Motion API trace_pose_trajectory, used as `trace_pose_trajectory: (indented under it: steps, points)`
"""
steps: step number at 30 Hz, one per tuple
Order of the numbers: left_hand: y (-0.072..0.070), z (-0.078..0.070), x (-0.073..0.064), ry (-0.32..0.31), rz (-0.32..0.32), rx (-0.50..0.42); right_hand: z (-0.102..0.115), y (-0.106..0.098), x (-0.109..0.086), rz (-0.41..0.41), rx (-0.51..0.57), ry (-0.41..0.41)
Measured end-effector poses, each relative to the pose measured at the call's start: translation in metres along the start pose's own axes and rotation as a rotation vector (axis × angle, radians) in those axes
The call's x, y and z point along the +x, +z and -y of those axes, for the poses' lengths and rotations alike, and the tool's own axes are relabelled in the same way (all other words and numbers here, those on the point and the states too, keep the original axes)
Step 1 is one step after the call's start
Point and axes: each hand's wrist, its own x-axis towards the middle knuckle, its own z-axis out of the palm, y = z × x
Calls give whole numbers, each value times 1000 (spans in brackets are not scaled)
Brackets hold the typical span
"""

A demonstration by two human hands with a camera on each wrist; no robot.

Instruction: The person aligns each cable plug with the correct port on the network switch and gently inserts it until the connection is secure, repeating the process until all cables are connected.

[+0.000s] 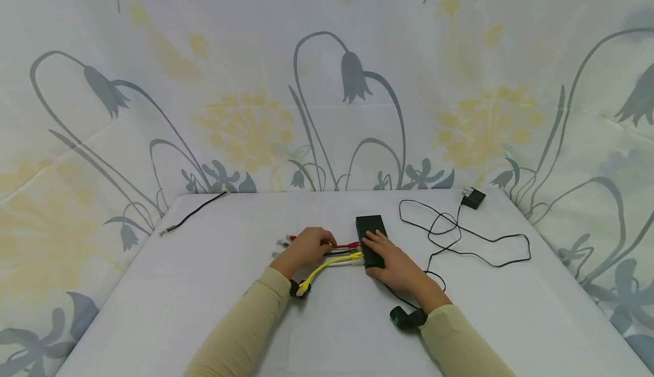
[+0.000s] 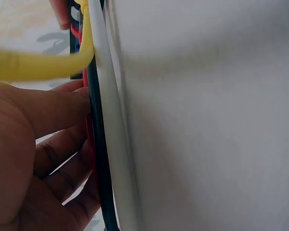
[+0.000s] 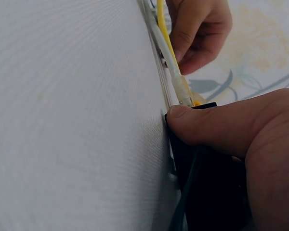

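A black network switch (image 1: 373,256) lies on the table with red, black, yellow and white Ethernet cables running from its left side. My right hand (image 1: 393,260) holds the switch, fingers spread over its top and thumb (image 3: 197,122) along the near edge. Left of the switch, my left hand (image 1: 308,246) pinches the red Ethernet cable (image 1: 346,246) between thumb and fingers. Beside that hand run the black cable (image 2: 98,144) and the white cable (image 2: 113,120). The yellow cable (image 1: 327,263) arches over the left wrist, its free plug toward me.
A short black cable (image 1: 194,213) lies at the far left of the table. At the back right sits a black power adapter (image 1: 473,198); its thin looped cord (image 1: 480,252) spreads across the right side and passes under the right wrist.
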Motion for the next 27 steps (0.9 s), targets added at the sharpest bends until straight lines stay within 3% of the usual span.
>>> trace_pose_trajectory:
  steps: [9, 16, 27]
  points:
    - [-9, 18, -7, -4, -36, 56, 0, -2, 0, -9, -27, -31]
    - [-15, 28, -13, -47, -45, 72, 0, -2, -1, -10, -19, -35]
    - [-27, 49, -30, -26, -133, 107, -1, 2, -1, -2, -16, -18]
